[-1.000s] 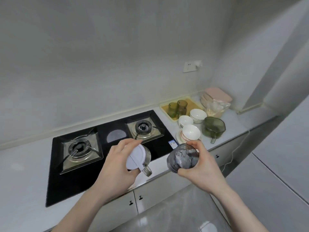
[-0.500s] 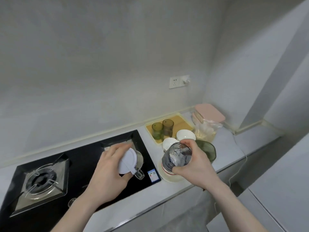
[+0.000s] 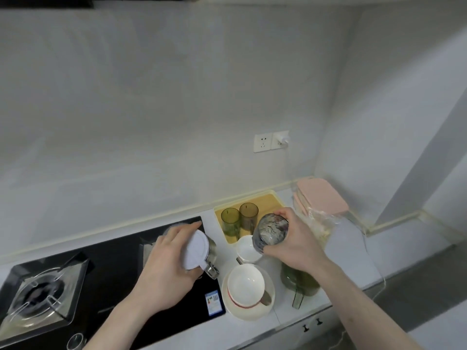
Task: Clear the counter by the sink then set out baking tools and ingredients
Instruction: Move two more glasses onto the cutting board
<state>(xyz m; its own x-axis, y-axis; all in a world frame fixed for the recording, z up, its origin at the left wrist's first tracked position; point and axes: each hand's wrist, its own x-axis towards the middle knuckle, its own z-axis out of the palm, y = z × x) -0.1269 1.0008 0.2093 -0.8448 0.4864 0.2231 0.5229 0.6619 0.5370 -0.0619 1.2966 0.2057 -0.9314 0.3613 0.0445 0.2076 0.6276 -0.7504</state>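
Counter [image 3: 252,322]: pale worktop running right of a black gas hob [image 3: 108,271]; sink not in view.

Near items: stack of white dishes [image 3: 249,290], a bowl nested on a plate, near the front edge. Just right of it, a green translucent jug [image 3: 299,281], its handle pointing to the front, partly under the right forearm.

Held items: left hand [image 3: 166,263] wraps a white-lidded steel container [image 3: 199,251] over the hob's right edge; whether it rests on the surface cannot be told. Right hand [image 3: 290,241] grips a dark patterned glass jar [image 3: 271,232], raised above a small white bowl [image 3: 247,248].

Far items: yellow tray [image 3: 267,200] with two green tumblers [image 3: 238,219] standing in it; clear plastic bag [image 3: 322,223] of pale contents; pink-lidded boxes [image 3: 321,197] stacked in the corner. Wall socket [image 3: 262,142] above.

Status, as judged: both hands loaded, items apparently being gathered at this end. Clearing seems under way, setting-out barely begun; dishes and jug crowd the landing space, so neither held piece has an obvious open spot yet.
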